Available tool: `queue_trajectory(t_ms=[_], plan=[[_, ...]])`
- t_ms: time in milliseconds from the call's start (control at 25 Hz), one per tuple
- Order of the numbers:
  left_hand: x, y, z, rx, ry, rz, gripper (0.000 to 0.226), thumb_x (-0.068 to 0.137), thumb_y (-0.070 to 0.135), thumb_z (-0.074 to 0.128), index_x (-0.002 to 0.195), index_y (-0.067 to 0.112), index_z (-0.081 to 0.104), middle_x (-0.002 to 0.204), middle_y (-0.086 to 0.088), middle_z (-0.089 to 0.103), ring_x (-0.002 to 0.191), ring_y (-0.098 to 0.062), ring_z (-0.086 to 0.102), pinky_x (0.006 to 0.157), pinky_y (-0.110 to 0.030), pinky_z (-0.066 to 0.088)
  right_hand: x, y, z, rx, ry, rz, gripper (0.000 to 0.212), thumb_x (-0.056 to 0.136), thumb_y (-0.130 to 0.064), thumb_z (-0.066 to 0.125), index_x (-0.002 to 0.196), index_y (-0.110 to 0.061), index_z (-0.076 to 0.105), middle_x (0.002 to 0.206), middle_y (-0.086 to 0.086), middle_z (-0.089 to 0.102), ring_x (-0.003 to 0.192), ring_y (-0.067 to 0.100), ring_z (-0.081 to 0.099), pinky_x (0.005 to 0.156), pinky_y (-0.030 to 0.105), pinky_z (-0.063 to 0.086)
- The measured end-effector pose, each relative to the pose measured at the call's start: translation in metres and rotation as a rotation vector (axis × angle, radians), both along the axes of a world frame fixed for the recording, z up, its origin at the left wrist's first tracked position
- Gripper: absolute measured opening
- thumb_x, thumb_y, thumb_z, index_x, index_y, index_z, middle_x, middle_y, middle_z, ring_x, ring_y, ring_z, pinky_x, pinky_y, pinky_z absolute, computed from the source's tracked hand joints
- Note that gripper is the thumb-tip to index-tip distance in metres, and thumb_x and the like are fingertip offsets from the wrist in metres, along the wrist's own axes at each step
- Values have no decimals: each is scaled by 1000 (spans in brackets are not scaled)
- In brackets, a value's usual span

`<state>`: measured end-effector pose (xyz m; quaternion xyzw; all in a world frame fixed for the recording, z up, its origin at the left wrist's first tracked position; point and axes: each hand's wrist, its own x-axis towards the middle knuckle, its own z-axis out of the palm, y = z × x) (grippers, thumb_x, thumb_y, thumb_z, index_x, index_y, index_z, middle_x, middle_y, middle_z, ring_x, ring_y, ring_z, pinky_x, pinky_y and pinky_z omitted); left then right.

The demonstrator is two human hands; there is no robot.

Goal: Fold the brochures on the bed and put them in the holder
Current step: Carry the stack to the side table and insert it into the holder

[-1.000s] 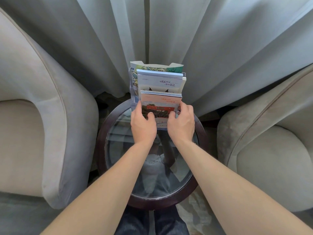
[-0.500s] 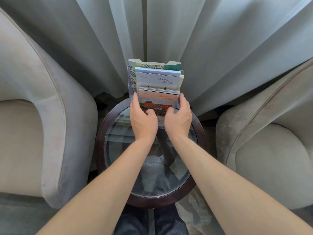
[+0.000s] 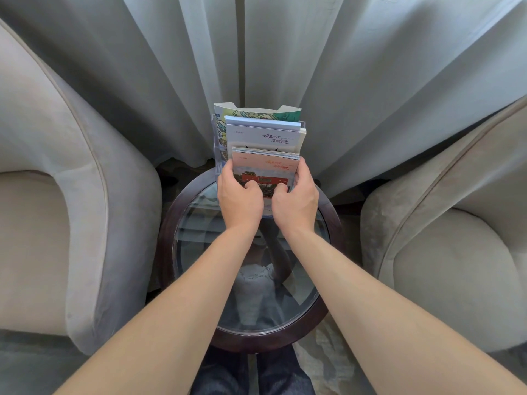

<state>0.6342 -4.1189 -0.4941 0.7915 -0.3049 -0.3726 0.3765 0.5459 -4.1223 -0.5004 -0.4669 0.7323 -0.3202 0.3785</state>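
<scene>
Head view, looking down between two forearms.

Clear tiered holder (image 3: 218,149): upright at far edge of round glass-topped table (image 3: 171,223), close against grey curtain (image 3: 342,67).

Holder contents, three tiers, back to front:
- Rear: green illustrated brochure (image 3: 256,113), tallest, top edge curled.
- Middle: pale blue-white brochures (image 3: 262,135), handwritten-style lettering on cover.
- Front: pink brochure stack (image 3: 263,163), red building pictured on cover, seated in lowest pocket.

Left hand (image 3: 238,199): closed on left edge of pink brochure stack, fingers (image 3: 228,169) along the side, thumb (image 3: 252,186) pressed on cover.

Right hand (image 3: 296,202): closed on right edge of same stack, fingers (image 3: 303,171) wrapped round the side, thumb (image 3: 281,188) bent onto cover. Thumbs near each other, not touching.

Stack upright, edges roughly aligned, lower part hidden behind both hands.

Surroundings: beige armchair (image 3: 57,209) at left, second armchair (image 3: 456,238) at right, table between them. Reflection of person visible in glass top. Dark trousers (image 3: 251,374) at bottom edge.
</scene>
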Motion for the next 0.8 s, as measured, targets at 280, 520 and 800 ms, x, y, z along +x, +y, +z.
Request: queue_trajectory(t_ms=[280,520,800], plan=[[0,-1,-1,-11,-2,-7,51,92,8,52,140,26,46,136,4,55,128,-16,49,106,-42,47,-4,2,2,-2,10,0,60,92,-7,53,146,-30,40,136,-8,55,130,12,48,107,39,47],[3,-1,-4,49,-41,-19,47,93,14,54,138,24,47,131,3,58,123,-17,53,103,-39,49,-6,-3,-1,52,10,50,64,91,-8,56,147,-32,37,139,-10,53,132,12,45,108,42,46],[11,-7,8,37,-84,2,56,93,14,57,145,24,39,139,2,47,130,-19,45,107,-45,46,-5,-8,4,76,7,27,74,91,-14,59,153,-33,24,149,-9,43,137,14,39,109,42,40]])
